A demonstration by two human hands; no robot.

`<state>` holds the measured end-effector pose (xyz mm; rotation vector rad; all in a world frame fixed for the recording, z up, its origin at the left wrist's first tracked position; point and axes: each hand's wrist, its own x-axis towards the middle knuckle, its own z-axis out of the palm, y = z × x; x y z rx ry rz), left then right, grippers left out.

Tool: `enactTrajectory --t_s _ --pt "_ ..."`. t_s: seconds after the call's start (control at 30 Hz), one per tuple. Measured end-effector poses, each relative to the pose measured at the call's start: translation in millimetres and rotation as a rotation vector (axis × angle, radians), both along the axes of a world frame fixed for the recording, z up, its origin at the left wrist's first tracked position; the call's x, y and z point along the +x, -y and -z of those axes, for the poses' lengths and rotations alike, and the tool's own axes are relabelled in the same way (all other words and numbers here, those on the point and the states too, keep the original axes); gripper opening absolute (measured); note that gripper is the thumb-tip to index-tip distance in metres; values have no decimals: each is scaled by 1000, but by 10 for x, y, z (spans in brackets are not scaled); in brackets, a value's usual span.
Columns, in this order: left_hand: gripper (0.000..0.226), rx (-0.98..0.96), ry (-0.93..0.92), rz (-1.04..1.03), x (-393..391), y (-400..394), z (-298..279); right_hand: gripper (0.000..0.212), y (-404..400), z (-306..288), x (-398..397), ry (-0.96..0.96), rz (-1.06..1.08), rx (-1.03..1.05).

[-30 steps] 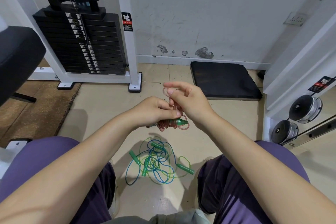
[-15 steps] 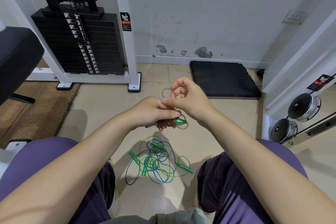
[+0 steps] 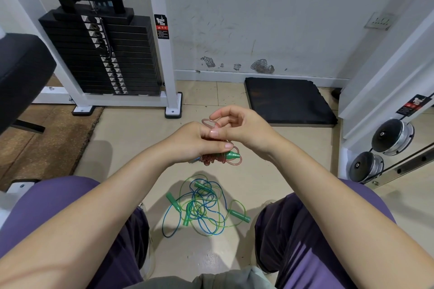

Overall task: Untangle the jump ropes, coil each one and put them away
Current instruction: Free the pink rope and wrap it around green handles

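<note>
Both hands meet above the floor at frame centre. Left hand curled round a coiled red rope, bundle's long axis running 9 to 3 o'clock, its green handle pointing to 3 o'clock, out past the thumb. Right hand fingers curled, pinching a loose red loop at 12 o'clock of the bundle, just above the left knuckles. Tangled blue and green ropes lie on the floor at 6 o'clock of the hands, between the knees, well apart from them; green handles point mostly 10 to 4 o'clock. Weight stack at 10 o'clock, black mat at 1 o'clock
</note>
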<state>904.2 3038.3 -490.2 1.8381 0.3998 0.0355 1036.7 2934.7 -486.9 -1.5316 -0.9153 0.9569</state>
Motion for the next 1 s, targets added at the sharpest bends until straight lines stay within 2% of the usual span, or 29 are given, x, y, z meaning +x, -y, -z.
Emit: enactTrajectory --t_s 0.17,0.33,0.4,0.53,0.6,0.73,0.8,0.93,1.0 --pt "29 34 -14 11 2 2 8 19 -8 -14 -30 -31 111 90" --pt "27 11 -46 -32 19 13 1 12 -13 -38 -48 9 106 80" --pt "17 -8 -48 -77 18 14 -25 15 -4 -40 -61 62 48 53" --pt "17 -14 -58 -117 12 25 -70 15 -6 -32 -98 99 58 77" --pt "25 -35 -60 -161 11 22 -83 21 -4 -51 -87 86 114 93" --pt "14 -15 -55 -179 20 40 -90 36 10 -67 -104 89 93 96" --pt "17 -1 -68 -150 29 84 -86 42 -1 -59 -145 127 109 97" --pt "22 21 -84 -111 40 92 -64 33 -35 -29 -129 232 187 115" --pt "28 22 -89 -122 40 64 -53 26 -34 -20 -114 216 200 135"
